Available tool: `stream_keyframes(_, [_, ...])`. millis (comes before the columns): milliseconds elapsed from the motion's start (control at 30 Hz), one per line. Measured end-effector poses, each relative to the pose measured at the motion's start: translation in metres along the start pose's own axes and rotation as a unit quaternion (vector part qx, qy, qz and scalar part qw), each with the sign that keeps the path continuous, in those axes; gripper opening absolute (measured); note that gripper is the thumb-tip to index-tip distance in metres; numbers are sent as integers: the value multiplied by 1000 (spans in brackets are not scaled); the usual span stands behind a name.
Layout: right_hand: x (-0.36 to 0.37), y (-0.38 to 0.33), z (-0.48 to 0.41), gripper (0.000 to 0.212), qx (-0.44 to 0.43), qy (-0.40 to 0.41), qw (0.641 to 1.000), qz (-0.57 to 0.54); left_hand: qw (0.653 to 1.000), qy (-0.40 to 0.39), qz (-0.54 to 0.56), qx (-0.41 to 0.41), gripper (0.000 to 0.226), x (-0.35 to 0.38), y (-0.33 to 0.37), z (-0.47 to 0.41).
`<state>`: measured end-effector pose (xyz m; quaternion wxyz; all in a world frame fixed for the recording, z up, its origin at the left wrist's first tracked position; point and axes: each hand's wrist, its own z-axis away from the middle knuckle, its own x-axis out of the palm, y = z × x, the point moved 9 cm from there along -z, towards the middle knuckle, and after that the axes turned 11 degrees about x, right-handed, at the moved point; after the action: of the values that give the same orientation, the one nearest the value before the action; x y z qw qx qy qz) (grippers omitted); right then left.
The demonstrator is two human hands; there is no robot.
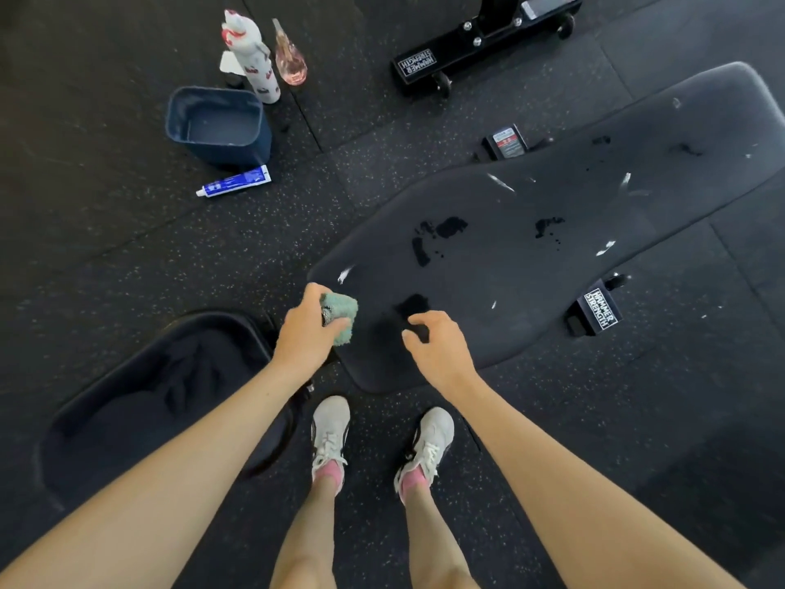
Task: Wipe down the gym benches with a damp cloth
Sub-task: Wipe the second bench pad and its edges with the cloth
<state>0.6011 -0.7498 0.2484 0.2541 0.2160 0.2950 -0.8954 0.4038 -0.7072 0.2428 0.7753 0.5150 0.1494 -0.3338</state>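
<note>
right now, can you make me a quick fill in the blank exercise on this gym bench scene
1. The hand gripping the green cloth is the person's ____ one.
2. The bench pad carries dark wet patches and smears coloured ____.
3. The tube lies beside a bin coloured ____.
4. The right hand, fingers loosely curled, holds ____.

Missing words: left; white; blue; nothing

A gym: speckled rubber floor tiles [127, 231], padded bench [573, 231], Hammer Strength frame [467, 48].
</note>
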Motion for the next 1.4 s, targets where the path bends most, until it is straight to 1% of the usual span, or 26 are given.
stream_keyframes(67, [18, -7, -8, 49, -36, 8, 994, 101, 998, 52, -24, 17, 24, -23, -7, -15])
stream_keyframes(100, [24, -13, -12, 57, -56, 22, 987, 147, 997, 63, -38, 31, 23, -30, -7, -24])
stream_keyframes(200, [41, -30, -22, 76, -90, 63, 963, 247, 992, 65, -75, 83, 31, -34, -2, -50])
stream_keyframes(300, [55, -40, -36, 93, -83, 85, 950, 290, 979, 80, -137, 127, 36, -29, 7, -69])
stream_keyframes(400, [64, -47, -48, 103, -68, 87, 944, 311, 965, 94, -183, 162, 42, -24, 15, -82])
stream_keyframes(567, [68, -43, -59, 105, -53, 95, 944, 311, 959, 76, -196, 188, 47, -3, 15, -82])
stream_keyframes(700, [66, -38, -56, 103, -79, 129, 938, 313, 956, 88, -179, 216, 50, 10, 10, -70])
stream_keyframes(833, [66, -34, -48, 107, -94, 147, 936, 306, 954, 54, -166, 245, 52, 23, 4, -56])
stream_keyframes(967, [66, -26, -43, 112, -82, 143, 937, 308, 961, 7, -133, 244, 57, 36, -3, -37])
stream_keyframes(1033, [66, -23, -41, 114, -78, 146, 937, 307, 970, -21, -92, 224, 59, 38, -10, -33])
stream_keyframes(1067, [65, -21, -39, 114, -76, 148, 938, 304, 975, -21, -67, 212, 58, 34, -14, -33])
stream_keyframes(1133, [63, -17, -37, 114, -71, 147, 941, 295, 981, 18, -32, 190, 56, 18, -19, -36])
stream_keyframes(1200, [62, -13, -34, 113, -68, 140, 944, 292, 983, 82, -32, 160, 55, -3, -24, -47])
stream_keyframes(1267, [60, -8, -32, 111, -59, 138, 946, 286, 983, 113, -53, 135, 55, -15, -24, -58])
stream_keyframes(1333, [57, -2, -29, 111, -42, 135, 953, 268, 982, 90, -83, 146, 54, -10, -18, -60])
stream_keyframes(1400, [57, 6, -26, 109, -23, 131, 958, 254, 976, 62, -115, 177, 56, 6, -11, -49])
